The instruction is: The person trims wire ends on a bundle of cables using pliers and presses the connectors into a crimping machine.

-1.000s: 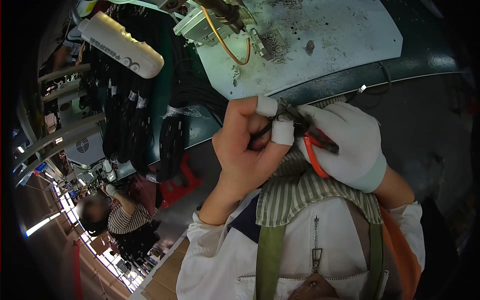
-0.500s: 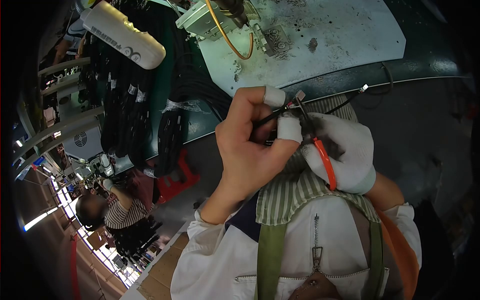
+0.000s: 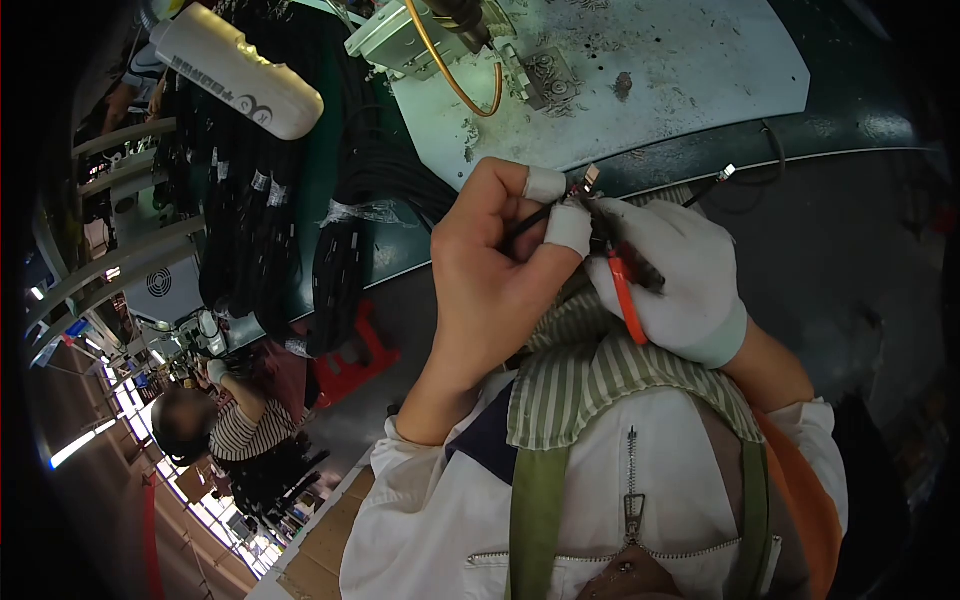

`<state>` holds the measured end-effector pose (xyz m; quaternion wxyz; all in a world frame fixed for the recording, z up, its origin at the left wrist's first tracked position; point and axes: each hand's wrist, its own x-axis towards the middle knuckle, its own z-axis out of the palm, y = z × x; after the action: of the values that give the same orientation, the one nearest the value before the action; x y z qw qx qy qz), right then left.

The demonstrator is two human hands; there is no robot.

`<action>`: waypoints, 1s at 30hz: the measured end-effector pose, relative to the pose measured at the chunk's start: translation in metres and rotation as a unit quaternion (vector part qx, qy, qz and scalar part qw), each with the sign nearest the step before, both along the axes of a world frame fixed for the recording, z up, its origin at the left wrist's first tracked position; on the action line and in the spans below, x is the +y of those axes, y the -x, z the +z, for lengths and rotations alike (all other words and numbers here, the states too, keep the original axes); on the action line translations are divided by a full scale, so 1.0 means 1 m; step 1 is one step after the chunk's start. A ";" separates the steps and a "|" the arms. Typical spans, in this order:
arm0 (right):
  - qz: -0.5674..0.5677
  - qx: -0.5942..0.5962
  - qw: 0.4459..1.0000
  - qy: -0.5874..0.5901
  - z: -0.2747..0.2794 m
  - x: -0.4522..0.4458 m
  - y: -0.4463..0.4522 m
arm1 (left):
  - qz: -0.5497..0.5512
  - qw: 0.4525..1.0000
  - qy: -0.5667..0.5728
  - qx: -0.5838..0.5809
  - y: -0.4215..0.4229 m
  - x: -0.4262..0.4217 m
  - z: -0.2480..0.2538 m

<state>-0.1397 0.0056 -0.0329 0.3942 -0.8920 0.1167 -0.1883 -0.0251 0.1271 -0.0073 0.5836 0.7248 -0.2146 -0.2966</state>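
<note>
Green surface (image 3: pixel 850 134) behind — by its near edge, left hand (image 3: pixel 488 275) is clamped on a black cable (image 3: pixel 530 220) just behind its metal connector (image 3: pixel 592 175), likely to keep the end steady, while gloved right hand (image 3: pixel 685 275) is wrapped around red-handled pliers (image 3: pixel 626 300) beside it — contact unclear.

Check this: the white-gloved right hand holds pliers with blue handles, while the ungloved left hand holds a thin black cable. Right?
Not quite: the pliers are red-handled, not blue-handled, as the head view shows. The white-gloved right hand holds them, and the ungloved left hand holds the thin black cable.
</note>
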 end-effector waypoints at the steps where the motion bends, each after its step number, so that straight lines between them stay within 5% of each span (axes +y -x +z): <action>1: 0.022 0.009 0.992 -0.121 0.000 0.001 0.001 | 0.001 1.000 0.000 0.000 -0.001 -0.001 0.000; 2: 0.044 0.019 0.969 -0.241 0.000 0.001 0.003 | 0.004 0.998 0.030 0.050 -0.002 -0.002 -0.001; 8: 0.064 0.071 0.883 -0.459 -0.007 0.000 0.006 | -0.046 0.985 0.057 0.159 -0.016 0.005 -0.011; 12: 0.051 0.074 0.887 -0.452 -0.011 0.000 0.002 | -0.072 0.990 0.002 0.120 -0.025 0.006 -0.021; 14: -0.050 0.118 0.890 -0.437 -0.009 -0.006 -0.002 | -0.023 0.998 -0.040 0.035 -0.042 0.010 -0.024; 17: -0.127 0.074 0.874 -0.463 -0.003 -0.034 -0.018 | -0.031 0.988 -0.054 0.140 -0.081 0.014 -0.018; 19: -0.104 0.086 0.869 -0.476 0.000 -0.051 -0.037 | -0.050 0.985 -0.051 0.155 -0.095 0.003 -0.020; 21: -0.017 0.094 0.924 -0.370 -0.003 -0.064 -0.059 | -0.091 0.972 -0.019 0.214 -0.108 -0.010 -0.025; 27: 0.057 0.001 0.976 -0.209 -0.036 -0.081 -0.118 | -0.153 0.959 0.005 0.240 -0.135 -0.027 -0.038; 30: 0.102 0.104 0.958 -0.247 -0.028 -0.090 -0.124 | -0.125 0.973 -0.053 0.187 -0.139 -0.025 -0.040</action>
<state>-0.0159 -0.0840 -0.0607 0.6048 -0.7887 0.1085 -0.0188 0.1138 0.1017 -0.0477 0.5326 0.6535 -0.1747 -0.5087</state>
